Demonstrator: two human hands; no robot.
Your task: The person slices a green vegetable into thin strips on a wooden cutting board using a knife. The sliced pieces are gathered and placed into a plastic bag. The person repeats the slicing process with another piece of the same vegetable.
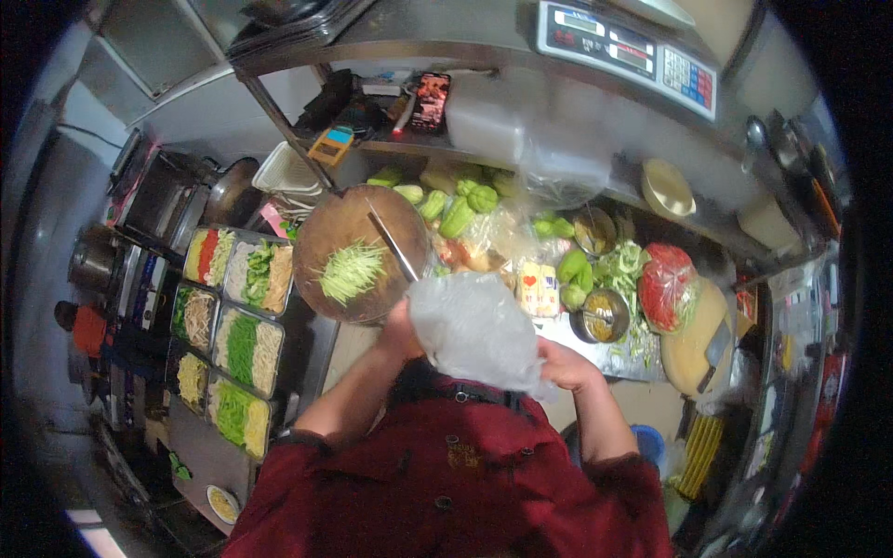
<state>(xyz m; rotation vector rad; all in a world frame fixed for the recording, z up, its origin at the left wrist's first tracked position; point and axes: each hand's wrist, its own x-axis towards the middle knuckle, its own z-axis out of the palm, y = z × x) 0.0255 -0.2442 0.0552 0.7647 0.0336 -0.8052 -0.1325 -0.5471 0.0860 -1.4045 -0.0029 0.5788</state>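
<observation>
A translucent plastic bag [478, 328], puffed out, hangs between my two hands before my chest. My left hand [401, 331] grips its left side close to the chopping block, its fingers partly hidden by the plastic. On the bag's lower right edge, my right hand [561, 363] pinches the plastic. Just beyond my left hand stands a round wooden chopping block [328, 230], bearing a heap of pale green vegetable shreds [352, 270]. A cleaver [392, 240] lies on the block's right part, its near end by the bag. What the bag holds, if anything, cannot be made out.
Metal trays of cut vegetables [244, 349] stand at left. Chayotes [457, 216] lie behind the block. At right are a metal bowl [600, 316], a bag of red shreds [666, 286] and a knife [715, 352] on a yellowish board [680, 363]. A shelf holds a digital scale [628, 52].
</observation>
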